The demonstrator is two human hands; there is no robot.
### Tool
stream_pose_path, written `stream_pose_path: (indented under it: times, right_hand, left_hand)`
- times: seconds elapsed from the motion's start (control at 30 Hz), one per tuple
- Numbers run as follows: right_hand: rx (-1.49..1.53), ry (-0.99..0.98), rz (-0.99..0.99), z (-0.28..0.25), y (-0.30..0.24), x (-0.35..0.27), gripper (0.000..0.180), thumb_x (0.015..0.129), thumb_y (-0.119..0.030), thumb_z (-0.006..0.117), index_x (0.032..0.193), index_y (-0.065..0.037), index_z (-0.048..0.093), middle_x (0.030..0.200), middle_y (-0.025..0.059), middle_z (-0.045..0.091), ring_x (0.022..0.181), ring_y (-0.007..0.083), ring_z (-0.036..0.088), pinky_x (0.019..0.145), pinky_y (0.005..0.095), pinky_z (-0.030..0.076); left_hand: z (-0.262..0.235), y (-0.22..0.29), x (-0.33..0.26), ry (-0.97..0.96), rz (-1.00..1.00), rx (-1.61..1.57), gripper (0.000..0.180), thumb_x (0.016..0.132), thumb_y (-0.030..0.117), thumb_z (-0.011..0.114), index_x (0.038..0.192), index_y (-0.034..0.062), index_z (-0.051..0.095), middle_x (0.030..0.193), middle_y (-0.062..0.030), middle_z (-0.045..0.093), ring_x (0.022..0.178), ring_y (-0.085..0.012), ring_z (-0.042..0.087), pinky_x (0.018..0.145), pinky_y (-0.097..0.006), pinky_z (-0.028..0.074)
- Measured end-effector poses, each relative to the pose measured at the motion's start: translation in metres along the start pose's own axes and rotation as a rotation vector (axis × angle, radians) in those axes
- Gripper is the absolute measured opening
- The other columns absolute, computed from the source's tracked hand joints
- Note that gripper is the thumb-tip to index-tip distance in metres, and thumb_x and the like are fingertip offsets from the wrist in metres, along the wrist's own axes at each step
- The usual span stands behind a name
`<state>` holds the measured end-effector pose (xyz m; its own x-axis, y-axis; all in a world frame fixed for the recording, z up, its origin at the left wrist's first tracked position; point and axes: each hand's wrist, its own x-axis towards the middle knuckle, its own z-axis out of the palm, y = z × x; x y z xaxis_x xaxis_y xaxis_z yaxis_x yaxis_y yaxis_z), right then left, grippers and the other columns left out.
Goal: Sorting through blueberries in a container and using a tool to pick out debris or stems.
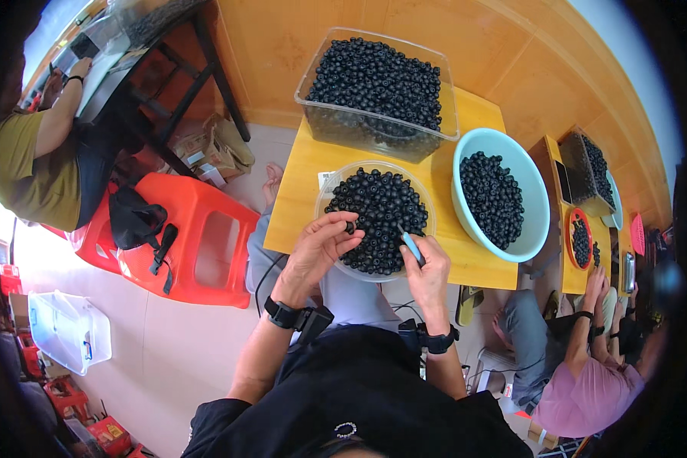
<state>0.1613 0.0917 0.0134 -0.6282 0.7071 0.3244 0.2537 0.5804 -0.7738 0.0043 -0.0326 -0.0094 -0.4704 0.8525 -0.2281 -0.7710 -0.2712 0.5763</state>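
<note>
My left hand [322, 248] pinches one round black bead [349, 227] between thumb and fingertips, above the left side of a shallow clear bowl [430, 200]. Many more black beads [378, 210] with small holes fill that bowl. A slim tool with a light blue handle [413, 249] and a thin metal tip is gripped in my right hand [429, 275], its tip pointing over the bowl's right side. The exact kind of tool is too small to make out. Tool tip and held bead are apart.
On the yellow table [286, 221] stand a clear bin [343, 130] and a light blue basin [466, 217], both holding black beads. A red stool [153, 252] carries a black bag [133, 214]. People work at tables on both sides. A clear tub [69, 332] sits on the floor.
</note>
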Motion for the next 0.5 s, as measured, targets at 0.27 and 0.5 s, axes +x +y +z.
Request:
stream_pose_path:
  times: [0.27, 0.5]
  right_hand:
    - [0.122, -0.128, -0.043, -0.001, -0.019, 0.002, 0.017, 0.077, -0.005, 0.066, 0.093, 0.0, 0.065, 0.07, 0.0082, 0.055, 0.052, 0.0172, 0.049, 0.048, 0.0277, 0.038]
    - [0.125, -0.16, -0.083, -0.006, -0.03, -0.001, 0.017, 0.08, -0.01, 0.066, 0.094, -0.001, 0.066, 0.071, 0.0072, 0.056, 0.05, 0.0157, 0.048, 0.046, 0.0259, 0.037]
  left_hand:
    - [-0.001, -0.006, 0.0, -0.19, 0.023, -0.096, 0.019, 0.087, 0.006, 0.058, 0.106, 0.0041, 0.058, 0.095, -0.0061, 0.06, 0.082, -0.0122, 0.058, 0.071, -0.021, 0.047]
    - [0.001, -0.011, -0.004, -0.18, 0.017, -0.084, 0.018, 0.085, 0.003, 0.061, 0.103, 0.0035, 0.06, 0.095, -0.0066, 0.063, 0.081, -0.0116, 0.06, 0.074, -0.022, 0.049]
